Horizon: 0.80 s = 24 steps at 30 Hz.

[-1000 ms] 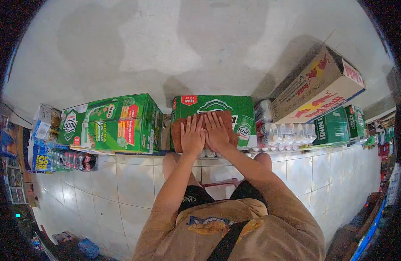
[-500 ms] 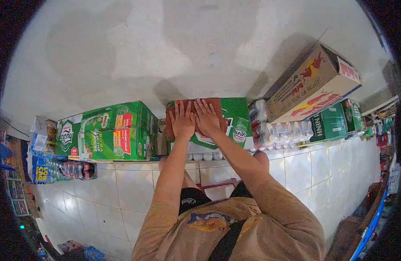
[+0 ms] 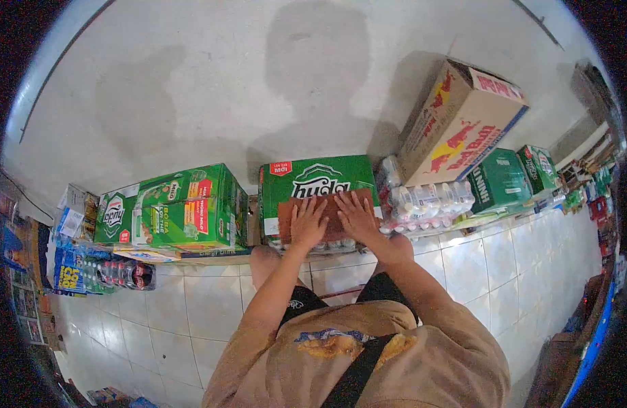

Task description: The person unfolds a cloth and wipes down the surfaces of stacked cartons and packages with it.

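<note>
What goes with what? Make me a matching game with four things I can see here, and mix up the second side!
Things:
1. Brown cloth
2. Red Bull box
3. Milo box
4. Wall

Colours and places:
A. Mostly green
B. Pale, with dark shadows on it
C. Under the left hand and right hand
D. Tan cardboard colour, with red and yellow printing

Right pairs: 1-C, 2-D, 3-A, 4-B
</note>
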Available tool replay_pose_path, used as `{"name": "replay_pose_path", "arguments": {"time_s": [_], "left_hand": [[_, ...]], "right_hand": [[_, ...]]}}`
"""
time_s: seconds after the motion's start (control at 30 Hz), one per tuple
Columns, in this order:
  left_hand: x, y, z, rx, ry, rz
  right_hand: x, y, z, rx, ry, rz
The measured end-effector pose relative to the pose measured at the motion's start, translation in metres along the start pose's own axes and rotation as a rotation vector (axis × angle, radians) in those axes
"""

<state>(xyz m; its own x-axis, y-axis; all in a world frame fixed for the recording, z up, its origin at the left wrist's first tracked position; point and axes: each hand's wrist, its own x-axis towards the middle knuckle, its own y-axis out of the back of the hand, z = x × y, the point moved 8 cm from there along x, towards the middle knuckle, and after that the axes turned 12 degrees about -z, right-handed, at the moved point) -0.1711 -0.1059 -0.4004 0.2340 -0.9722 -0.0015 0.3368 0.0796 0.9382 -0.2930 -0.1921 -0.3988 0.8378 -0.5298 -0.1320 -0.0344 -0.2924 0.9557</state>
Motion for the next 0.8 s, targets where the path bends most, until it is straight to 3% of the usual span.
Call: {"name": "replay_pose_path", "arguments": {"time_s": [0.07, 0.13, 0.17, 0.3, 0.47, 0.57, 0.67, 0.8], "left_hand": [[0.009, -0.004, -0.02, -0.167, -0.023, 0.015], [0.0, 0.026, -0.018, 0.036, 0.079, 0.094], [-0.004, 0.038, -0.024, 0.048, 0.088, 0.101], [-0.009, 0.048, -0.048, 0.054, 0.077, 0.007], [-0.009, 0.054, -0.052, 0.076, 0.096, -0.062], [0.0, 0.054, -0.036, 0.115, 0.064, -0.06], [0.016, 0.047, -0.015, 0.145, -0.011, -0.091], [0.014, 0.066, 0.024, 0.047, -0.12, -0.034]], "right_hand": [[-0.004, 0.013, 0.01, -0.134, -0.048, -0.042], [-0.006, 0.025, 0.02, -0.268, -0.09, -0.075], [-0.004, 0.025, 0.03, -0.275, -0.069, 0.048], [0.007, 0.012, 0.073, -0.129, -0.061, 0.063], [-0.003, 0.044, 0.062, -0.044, -0.099, 0.018], [0.003, 0.04, 0.056, -0.238, 0.001, 0.15], [-0.001, 0.052, 0.043, -0.24, 0.055, 0.115], [-0.02, 0.09, 0.021, -0.024, 0.213, 0.205]]}}
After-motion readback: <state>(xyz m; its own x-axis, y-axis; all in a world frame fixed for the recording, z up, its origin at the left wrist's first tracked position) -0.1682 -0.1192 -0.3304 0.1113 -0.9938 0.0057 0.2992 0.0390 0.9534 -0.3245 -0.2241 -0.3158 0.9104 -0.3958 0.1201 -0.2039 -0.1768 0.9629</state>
